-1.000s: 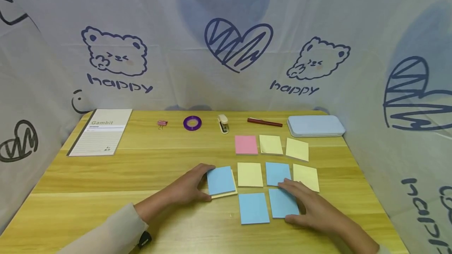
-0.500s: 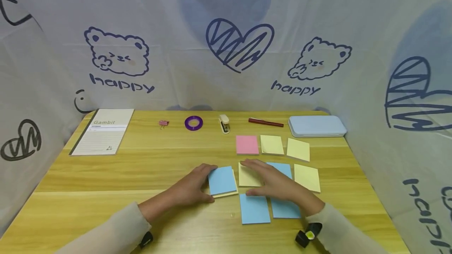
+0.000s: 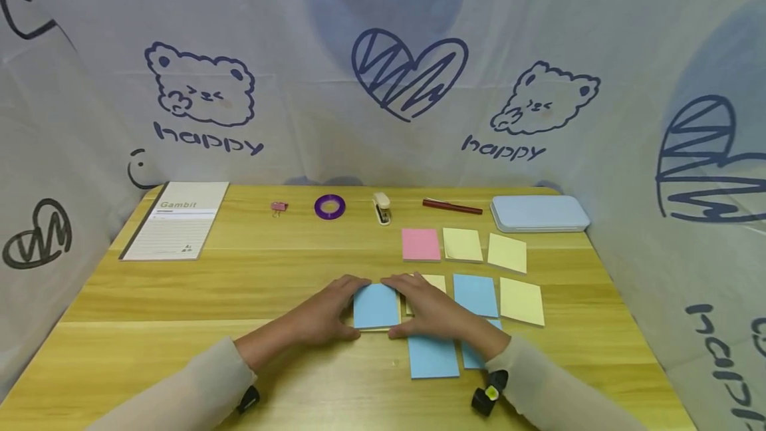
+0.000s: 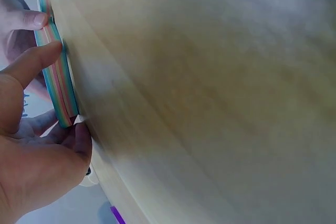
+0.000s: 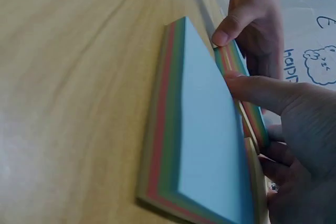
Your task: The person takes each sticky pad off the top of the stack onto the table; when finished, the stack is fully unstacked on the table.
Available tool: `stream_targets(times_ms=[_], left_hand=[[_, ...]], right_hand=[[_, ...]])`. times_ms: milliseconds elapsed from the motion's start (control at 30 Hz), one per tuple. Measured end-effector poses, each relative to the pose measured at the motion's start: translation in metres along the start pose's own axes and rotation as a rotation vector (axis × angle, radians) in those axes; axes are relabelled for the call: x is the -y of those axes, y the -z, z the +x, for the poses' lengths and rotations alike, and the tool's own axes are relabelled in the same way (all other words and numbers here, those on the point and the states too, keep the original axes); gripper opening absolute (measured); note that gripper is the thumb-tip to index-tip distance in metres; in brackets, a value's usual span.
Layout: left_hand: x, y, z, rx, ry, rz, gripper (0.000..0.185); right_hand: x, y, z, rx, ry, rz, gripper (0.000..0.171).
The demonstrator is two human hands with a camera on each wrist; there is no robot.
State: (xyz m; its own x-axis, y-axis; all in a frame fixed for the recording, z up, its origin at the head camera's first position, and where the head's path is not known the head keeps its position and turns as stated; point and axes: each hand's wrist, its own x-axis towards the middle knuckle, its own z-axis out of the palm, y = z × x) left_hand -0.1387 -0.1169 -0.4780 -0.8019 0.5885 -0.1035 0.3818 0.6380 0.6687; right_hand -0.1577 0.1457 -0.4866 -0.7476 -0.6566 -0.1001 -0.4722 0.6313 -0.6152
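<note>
A blue-topped sticky note pad (image 3: 376, 305) lies on a yellow-topped pad, whose pale edge (image 3: 377, 330) shows underneath. My left hand (image 3: 323, 313) grips the stack's left side, thumb at the near corner and fingers at the far one. On the opposite side my right hand (image 3: 435, 311) holds the stack between thumb and fingers. Striped coloured sides of the stack (image 4: 59, 80) show in the left wrist view. Partly behind my right hand lie a yellow pad (image 3: 435, 281) and two blue pads, the nearer-left blue pad (image 3: 433, 358) large in the right wrist view.
Further pads sit rightward: a blue pad (image 3: 475, 294), a yellow pad (image 3: 522, 301) and, behind, a pink pad (image 3: 421, 245) beside two yellow ones. Along the back are a notebook (image 3: 176, 221), binder clip (image 3: 278, 207), purple tape roll (image 3: 330, 207), stapler (image 3: 382, 209), pen (image 3: 452, 207) and pale-blue case (image 3: 540, 213).
My right hand has moved left from the blue pads, across the yellow pad, to the stack's right side. The top blue pad now sits straighter over the lower one. My left hand has stayed put.
</note>
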Motion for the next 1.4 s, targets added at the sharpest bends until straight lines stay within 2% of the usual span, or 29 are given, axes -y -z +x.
stream_targets(times_ms=[533,867,1000,1133,1200,1400], left_hand=[[-0.004,0.0,-0.001,-0.004,-0.002,0.02,0.09],[-0.001,-0.001,-0.001,-0.002,-0.018,0.03,0.082],[0.0,-0.002,-0.001,0.0,-0.031,0.041,0.08],[0.0,-0.002,-0.001,0.005,-0.031,0.047,0.079],[-0.001,-0.002,-0.001,0.004,-0.03,0.048,0.079],[-0.001,-0.001,-0.003,0.001,-0.033,0.046,0.079]], right_hand=[[-0.005,0.004,-0.001,-0.042,-0.003,0.077,0.083],[-0.001,0.02,-0.021,-0.045,0.007,0.081,0.081],[-0.005,0.029,-0.039,-0.053,-0.041,0.157,0.081],[-0.017,0.037,-0.066,-0.081,-0.082,0.233,0.081],[-0.026,0.04,-0.083,-0.102,-0.091,0.267,0.082],[-0.046,0.049,-0.145,-0.208,-0.187,0.263,0.081]])
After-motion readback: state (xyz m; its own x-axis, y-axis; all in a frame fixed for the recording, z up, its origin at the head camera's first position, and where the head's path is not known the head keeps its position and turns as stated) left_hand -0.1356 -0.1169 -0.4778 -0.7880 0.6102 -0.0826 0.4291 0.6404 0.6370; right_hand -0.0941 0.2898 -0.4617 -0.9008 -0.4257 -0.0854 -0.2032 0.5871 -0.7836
